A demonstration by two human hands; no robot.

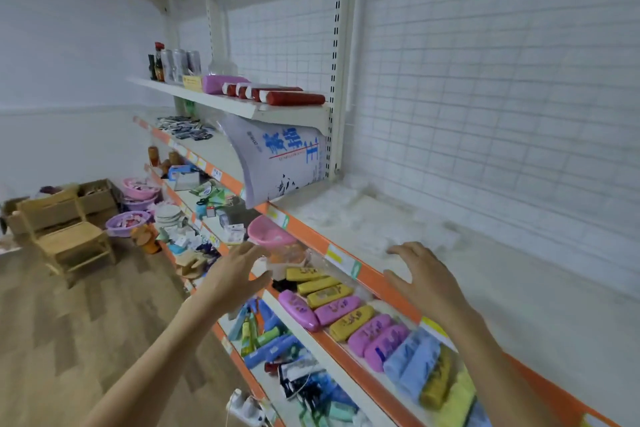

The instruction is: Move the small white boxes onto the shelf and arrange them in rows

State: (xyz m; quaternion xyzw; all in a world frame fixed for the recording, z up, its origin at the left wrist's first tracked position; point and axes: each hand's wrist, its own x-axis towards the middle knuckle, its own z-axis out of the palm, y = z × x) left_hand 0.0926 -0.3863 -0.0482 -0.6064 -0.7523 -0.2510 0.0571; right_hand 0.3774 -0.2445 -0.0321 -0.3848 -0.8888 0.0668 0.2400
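- Left hand (239,274): raised in front of the shelving, fingers spread and nearly straight, palm turned toward the right; it holds nothing and touches nothing.
- Right hand (420,276): held above the orange front edge of the shelf (519,291), fingers spread wide and slightly bent, fingertips over the shelf surface; it grips nothing, and whether the fingertips touch the surface cannot be told.
- Small white boxes (360,215): blurred white shapes on the shelf, between the right hand and the large white bag (277,159); they lie just beyond the right fingertips and run toward the far left of the shelf. Their outlines merge with the pale surface, so their number cannot be counted.
- Large white bag: one, with blue printed characters, standing tilted at the far left end of the same shelf, its top pressed under the upper shelf (221,102).
- Red cylinders (294,98): about four, lying side by side on the upper shelf, right of a purple pack (220,82) and several metal cans (180,64).
- Lower tier, below the hands: oblong cases (334,310) in yellow and pink, roughly four yellow and five pink, laid in a slanted row.
- Pink basin (268,234): one, just right of the left hand's fingertips, on the tier below.
- Wooden chairs (69,236): two, on the floor at far left, beside purple basins (128,222).
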